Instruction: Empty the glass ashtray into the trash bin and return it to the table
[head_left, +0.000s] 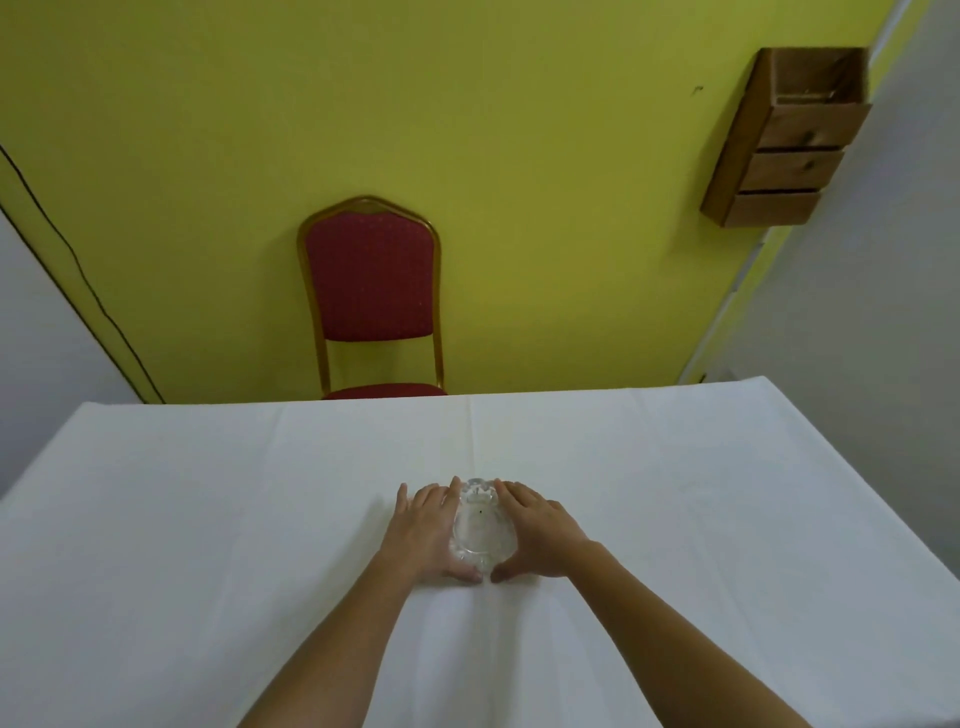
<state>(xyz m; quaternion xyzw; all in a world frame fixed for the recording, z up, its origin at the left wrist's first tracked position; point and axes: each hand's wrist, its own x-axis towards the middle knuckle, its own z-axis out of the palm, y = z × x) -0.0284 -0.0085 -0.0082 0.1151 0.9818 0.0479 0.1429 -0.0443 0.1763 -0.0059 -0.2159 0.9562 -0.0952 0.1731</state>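
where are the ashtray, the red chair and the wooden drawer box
glass ashtray (477, 525), head view, on its clear bowl between the hands
red chair (370, 283), head view, on its padded backrest
wooden drawer box (795, 137), head view, on a drawer front

Glass ashtray (477, 525) on white table (208, 519) (hands cupping both sides).

A red chair (370, 291) with a gold frame stood at the centre of the frame, behind the far edge of the cloth, its seat partly hidden by that edge. It backed onto a yellow-green wall (467, 130) filling the upper half. At upper right a wooden drawer unit (789, 140) hung on the wall, its top compartment open and the drawers below closed. A black cable (78, 265) ran diagonally down the left side. A white cloth (208, 519) covered the lower half.
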